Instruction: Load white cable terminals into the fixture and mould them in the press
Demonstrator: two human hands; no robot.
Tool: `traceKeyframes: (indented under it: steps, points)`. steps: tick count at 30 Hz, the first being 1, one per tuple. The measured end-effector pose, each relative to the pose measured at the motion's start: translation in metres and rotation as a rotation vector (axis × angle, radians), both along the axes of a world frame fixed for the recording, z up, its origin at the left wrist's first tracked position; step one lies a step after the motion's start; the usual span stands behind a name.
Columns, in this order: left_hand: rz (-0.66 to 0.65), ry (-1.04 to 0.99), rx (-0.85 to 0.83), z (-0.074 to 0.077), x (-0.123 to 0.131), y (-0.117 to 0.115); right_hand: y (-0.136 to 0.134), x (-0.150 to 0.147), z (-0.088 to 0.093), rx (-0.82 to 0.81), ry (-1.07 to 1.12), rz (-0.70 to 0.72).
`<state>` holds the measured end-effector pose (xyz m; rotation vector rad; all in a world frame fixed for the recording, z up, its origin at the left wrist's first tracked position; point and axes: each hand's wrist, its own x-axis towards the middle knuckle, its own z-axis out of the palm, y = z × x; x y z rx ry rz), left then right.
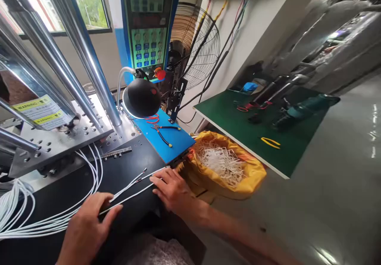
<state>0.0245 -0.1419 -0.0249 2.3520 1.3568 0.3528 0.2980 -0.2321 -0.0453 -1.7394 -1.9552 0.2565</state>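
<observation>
Several thin white cables run across the black worktop toward the right. My left hand is curled round them, with thumb and fingers on either side of the strands; part of the grip is hidden. My right hand pinches one white cable near its end, by the worktop's right edge. Between the hands, a few loose cable ends with small dark tips lie beside the pinched strand.
A metal press base with shiny columns stands at left. Pliers lie on a blue mat beneath a black lamp. A yellow bag of white scraps sits right, near a green table with yellow tweezers.
</observation>
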Motion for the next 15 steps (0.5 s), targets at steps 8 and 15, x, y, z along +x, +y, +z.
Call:
traceKeyframes:
  steps: [8,15]
  points:
    - [-0.221,0.072,0.006,-0.016,0.065,0.029,0.006,0.004,-0.029,0.178,-0.098,0.022]
    - [0.079,-0.417,-0.61,-0.006,0.059,0.033,-0.009,0.019,-0.037,0.312,-0.032,0.243]
